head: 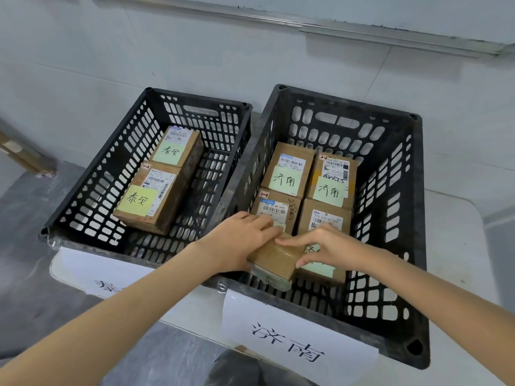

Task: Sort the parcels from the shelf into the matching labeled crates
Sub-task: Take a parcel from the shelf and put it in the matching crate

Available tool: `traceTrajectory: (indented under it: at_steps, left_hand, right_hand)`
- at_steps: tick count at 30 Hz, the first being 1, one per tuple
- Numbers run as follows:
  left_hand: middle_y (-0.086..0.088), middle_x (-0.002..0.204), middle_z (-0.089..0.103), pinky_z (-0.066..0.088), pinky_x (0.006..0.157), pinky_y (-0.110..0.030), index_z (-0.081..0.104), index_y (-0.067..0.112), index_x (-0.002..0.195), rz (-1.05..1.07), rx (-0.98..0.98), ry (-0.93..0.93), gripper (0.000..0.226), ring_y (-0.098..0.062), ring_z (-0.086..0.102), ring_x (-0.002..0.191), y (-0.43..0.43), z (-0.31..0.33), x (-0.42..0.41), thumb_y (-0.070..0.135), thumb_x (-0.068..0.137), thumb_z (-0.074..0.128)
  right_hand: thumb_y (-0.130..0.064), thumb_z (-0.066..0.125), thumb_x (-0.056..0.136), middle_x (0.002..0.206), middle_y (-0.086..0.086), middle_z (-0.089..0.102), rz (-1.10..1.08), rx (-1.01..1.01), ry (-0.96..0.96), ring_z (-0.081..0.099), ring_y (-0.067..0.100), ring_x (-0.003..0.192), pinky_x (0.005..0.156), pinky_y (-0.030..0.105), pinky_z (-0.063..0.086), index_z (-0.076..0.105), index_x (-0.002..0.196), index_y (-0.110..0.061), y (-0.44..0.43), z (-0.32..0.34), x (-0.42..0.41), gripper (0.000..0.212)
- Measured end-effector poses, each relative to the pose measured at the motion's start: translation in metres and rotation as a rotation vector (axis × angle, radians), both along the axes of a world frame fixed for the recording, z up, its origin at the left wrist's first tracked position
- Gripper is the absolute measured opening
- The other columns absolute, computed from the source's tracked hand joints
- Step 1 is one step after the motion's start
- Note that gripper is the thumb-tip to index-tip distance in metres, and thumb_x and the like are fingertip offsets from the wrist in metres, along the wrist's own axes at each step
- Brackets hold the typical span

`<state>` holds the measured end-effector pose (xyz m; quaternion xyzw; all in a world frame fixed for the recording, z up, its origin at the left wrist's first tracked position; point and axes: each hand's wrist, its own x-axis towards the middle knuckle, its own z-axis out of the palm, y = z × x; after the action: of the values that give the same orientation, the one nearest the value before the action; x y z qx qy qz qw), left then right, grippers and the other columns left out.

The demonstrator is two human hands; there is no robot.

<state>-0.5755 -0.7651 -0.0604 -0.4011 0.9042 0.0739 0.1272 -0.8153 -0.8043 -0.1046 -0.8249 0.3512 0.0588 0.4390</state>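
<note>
We see a white tabletop [457, 218] with a rounded corner on the right. Behind it rises a pale wall [195, 45] crossed by a metal rail [362, 32]. At lower left lies grey floor [25, 288], and a wooden strip [19, 151] leans at far left.

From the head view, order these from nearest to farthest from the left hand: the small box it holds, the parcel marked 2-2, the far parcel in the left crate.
1. small box, under the left hand, right crate front.
2. parcel marked 2-2, right crate, back right.
3. far parcel, left crate, back.
</note>
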Motion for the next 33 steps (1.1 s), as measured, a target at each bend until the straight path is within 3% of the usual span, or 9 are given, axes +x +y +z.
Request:
traceTrajectory:
  at_steps: [3,5,7,9,12,17,23,27,33]
  left_hand:
    - [-0.003,0.155,0.026,0.031,0.111,-0.038,0.025,0.023,0.149,-0.003,0.014,-0.060,0.095,-0.022,0.038,0.136,-0.006,-0.001,-0.001,0.040,0.073,0.080]
    - [-0.001,0.148,0.038,0.032,0.106,-0.036,0.030,0.022,0.145,-0.002,0.016,-0.075,0.092,-0.020,0.040,0.131,-0.007,0.000,-0.002,0.044,0.071,0.080]
    - [0.000,0.140,0.044,0.034,0.103,-0.034,0.032,0.023,0.142,-0.003,0.017,-0.080,0.092,-0.020,0.044,0.124,-0.006,0.002,-0.001,0.046,0.068,0.082]
    - [-0.001,0.137,0.044,0.036,0.102,-0.034,0.032,0.024,0.140,-0.008,0.021,-0.085,0.092,-0.020,0.045,0.122,-0.002,0.004,-0.001,0.046,0.067,0.082]
    - [-0.001,0.136,0.042,0.042,0.095,-0.034,0.029,0.023,0.140,0.007,0.036,-0.104,0.093,-0.021,0.044,0.118,0.002,0.005,-0.001,0.049,0.068,0.082]
    - [-0.005,0.146,0.035,0.044,0.094,-0.035,0.022,0.024,0.145,0.001,0.053,-0.103,0.097,-0.023,0.040,0.124,0.006,0.008,-0.002,0.048,0.071,0.080]
    - [0.000,0.145,0.032,0.044,0.098,-0.036,0.019,0.027,0.150,0.039,0.144,-0.031,0.094,-0.022,0.038,0.126,0.009,0.010,-0.001,0.036,0.077,0.078]
    - [-0.001,0.145,0.030,0.038,0.104,-0.036,0.019,0.026,0.150,0.067,0.198,-0.020,0.093,-0.023,0.037,0.126,0.008,0.011,-0.001,0.031,0.077,0.077]
    - [0.000,0.141,0.034,0.047,0.097,-0.042,0.027,0.027,0.145,0.088,0.242,-0.038,0.090,-0.025,0.041,0.121,0.005,0.013,-0.001,0.031,0.073,0.080]
  right_hand:
    - [-0.046,0.071,0.081,0.124,-0.015,0.068,0.011,0.036,-0.013,0.067,0.007,0.077,0.085,0.039,0.057,0.042,0.132,-0.066,0.005,0.001,0.000,0.062]
    - [-0.036,0.075,0.080,0.134,-0.017,0.061,-0.055,0.153,-0.041,0.065,-0.003,0.101,0.097,0.027,0.053,0.047,0.133,-0.057,-0.006,0.009,0.000,0.063]
    - [-0.025,0.073,0.085,0.129,-0.014,0.065,-0.216,0.276,-0.073,0.064,0.004,0.114,0.099,0.032,0.053,0.054,0.133,-0.041,-0.028,0.015,-0.005,0.054]
    - [-0.021,0.067,0.092,0.128,-0.009,0.064,-0.277,0.134,0.015,0.062,0.010,0.119,0.103,0.040,0.051,0.056,0.134,-0.029,-0.048,0.013,-0.005,0.044]
    - [-0.023,0.065,0.094,0.154,0.000,0.039,-0.068,-0.221,0.241,0.036,0.020,0.142,0.120,0.040,0.028,0.045,0.146,-0.028,-0.047,-0.009,0.022,0.056]
    - [0.007,0.048,0.092,0.163,0.004,0.017,0.155,-0.485,0.232,0.005,0.025,0.152,0.123,0.052,0.006,0.024,0.156,-0.028,-0.030,-0.047,0.057,0.076]
    - [-0.003,0.052,0.096,0.163,-0.002,0.015,0.101,-0.503,0.268,0.003,0.022,0.153,0.117,0.068,0.001,0.030,0.153,-0.037,-0.031,-0.071,0.059,0.069]
    - [-0.004,0.051,0.096,0.163,-0.003,0.014,0.092,-0.486,0.300,0.003,0.023,0.153,0.115,0.070,0.003,0.029,0.153,-0.037,-0.032,-0.068,0.063,0.070]
    - [0.012,0.043,0.091,0.162,0.001,0.017,0.002,-0.400,0.275,-0.001,0.025,0.153,0.118,0.068,0.003,0.037,0.150,-0.032,-0.030,-0.059,0.061,0.073]
